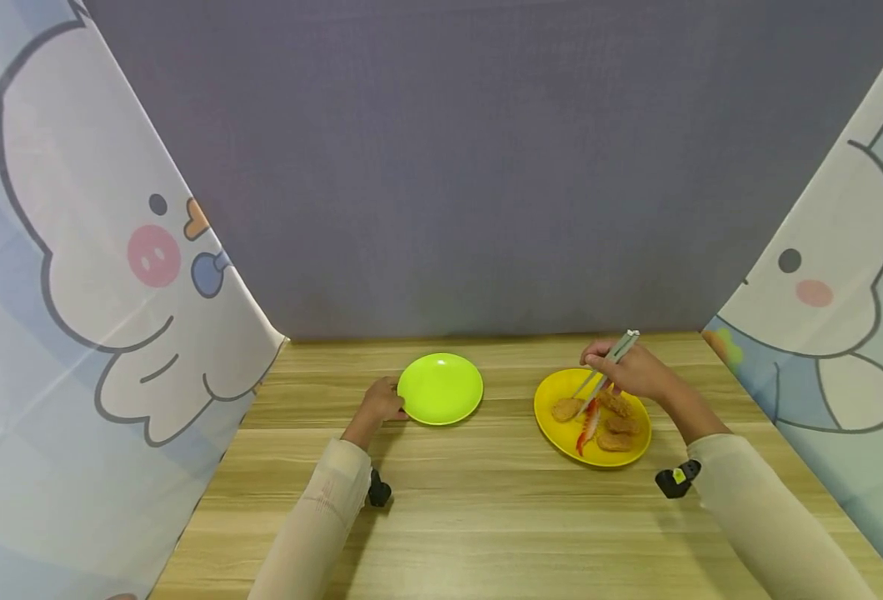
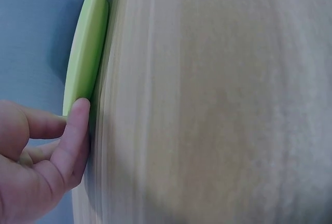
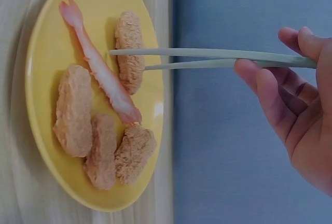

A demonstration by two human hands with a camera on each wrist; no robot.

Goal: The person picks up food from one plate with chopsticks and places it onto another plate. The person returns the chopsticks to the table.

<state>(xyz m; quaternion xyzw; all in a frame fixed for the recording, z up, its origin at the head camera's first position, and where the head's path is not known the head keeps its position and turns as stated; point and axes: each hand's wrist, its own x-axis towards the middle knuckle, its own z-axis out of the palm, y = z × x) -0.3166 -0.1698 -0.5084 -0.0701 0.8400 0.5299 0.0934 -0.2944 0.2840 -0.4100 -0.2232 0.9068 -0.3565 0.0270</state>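
Observation:
My right hand [image 1: 631, 367] holds a pair of pale green chopsticks [image 3: 207, 54] above the yellow plate [image 1: 550, 423]. Their tips are at a breaded piece [image 3: 128, 68] on the plate's left side in the head view; whether they grip it, I cannot tell. Beside it lies a red and white shrimp [image 3: 104, 73], with several other breaded pieces [image 3: 73, 111] on the same plate. My left hand [image 1: 384, 402] pinches the left rim of a bare green plate [image 1: 440, 389], thumb and fingers at its edge in the left wrist view [image 2: 83, 53].
Both plates rest on a wooden table [image 1: 471, 517], the green one left of the yellow one. A grey curtain [image 1: 456, 167] stands behind the table, and printed cloth panels [image 1: 104, 250] flank it on both sides.

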